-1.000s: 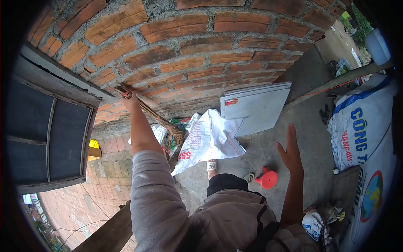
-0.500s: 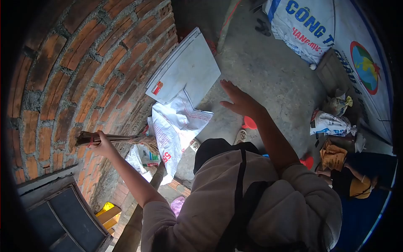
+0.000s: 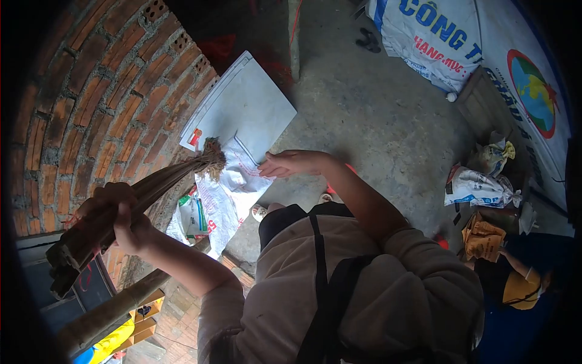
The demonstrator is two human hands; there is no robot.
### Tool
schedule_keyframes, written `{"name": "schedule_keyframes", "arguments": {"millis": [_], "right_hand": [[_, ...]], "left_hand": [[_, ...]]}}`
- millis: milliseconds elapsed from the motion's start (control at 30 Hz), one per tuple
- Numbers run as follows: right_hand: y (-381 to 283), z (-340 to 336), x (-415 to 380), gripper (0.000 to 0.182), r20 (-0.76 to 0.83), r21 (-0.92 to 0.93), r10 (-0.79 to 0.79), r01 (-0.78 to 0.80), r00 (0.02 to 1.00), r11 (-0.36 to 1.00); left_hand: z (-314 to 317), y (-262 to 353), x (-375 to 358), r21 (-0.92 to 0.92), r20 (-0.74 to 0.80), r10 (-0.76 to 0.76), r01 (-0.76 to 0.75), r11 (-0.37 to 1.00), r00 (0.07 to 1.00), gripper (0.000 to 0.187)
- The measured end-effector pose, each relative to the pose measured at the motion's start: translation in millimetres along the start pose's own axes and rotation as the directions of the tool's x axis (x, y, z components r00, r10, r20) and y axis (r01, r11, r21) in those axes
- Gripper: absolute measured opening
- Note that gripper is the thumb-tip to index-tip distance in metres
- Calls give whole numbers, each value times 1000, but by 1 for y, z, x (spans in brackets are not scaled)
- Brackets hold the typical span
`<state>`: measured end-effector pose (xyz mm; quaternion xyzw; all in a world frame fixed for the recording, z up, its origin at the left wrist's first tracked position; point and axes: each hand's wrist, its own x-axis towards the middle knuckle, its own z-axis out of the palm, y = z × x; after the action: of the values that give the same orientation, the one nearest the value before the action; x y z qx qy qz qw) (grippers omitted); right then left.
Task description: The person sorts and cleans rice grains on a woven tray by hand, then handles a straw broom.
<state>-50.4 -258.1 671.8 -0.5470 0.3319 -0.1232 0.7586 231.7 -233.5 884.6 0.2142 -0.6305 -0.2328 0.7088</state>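
My left hand (image 3: 126, 221) is closed around a bundle of long dry brown stalks (image 3: 163, 182), raised close to the brick wall. The bundle's thick cut ends point down-left. Its frayed, bushy end lies toward the middle, overlapping white flat panels and a white sack in this view. My right hand (image 3: 294, 164) is empty, fingers stretched out, in front of my body near the sack's upper edge. The white plastic sack (image 3: 227, 203) with red print lies below the bundle, partly over the panels (image 3: 248, 103), which lean by the wall.
The brick wall (image 3: 85, 115) rises at left, with a bamboo pole (image 3: 115, 315) below. At right are a large printed tarp (image 3: 424, 42), filled bags (image 3: 479, 185) and a person in a yellow top (image 3: 521, 285) beside a brown paper bag (image 3: 482, 236). Sandals (image 3: 368, 40) lie on the concrete floor.
My left hand has raised the stalk bundle closer to the camera, tilting its frayed end up and away from the sack. My right hand has moved left and turned inward.
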Motion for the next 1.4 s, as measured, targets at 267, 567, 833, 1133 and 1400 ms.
{"name": "schedule_keyframes", "arguments": {"millis": [267,567,833,1133,1400], "right_hand": [[17,-67,-54,88,-42,724,113,-48,993,688],[112,-143,-95,35,-684,642,-132,678,717,356],[116,-212,-143,49,-693,79,-317,506,647,859],[156,-390,-247,25,-649,740,-42,643,760,196],[127,-522,-355,59,-800,530,235,465,553,710]], "left_hand": [[195,-89,-63,-191,593,-399,604,774,700,31],[306,-202,-87,-79,973,10,293,953,231,32],[375,-264,-73,11,996,-51,445,896,78,35],[505,-294,-70,18,834,-549,998,-63,-50,41],[768,-366,-187,-92,672,-480,580,-810,-564,24]]}}
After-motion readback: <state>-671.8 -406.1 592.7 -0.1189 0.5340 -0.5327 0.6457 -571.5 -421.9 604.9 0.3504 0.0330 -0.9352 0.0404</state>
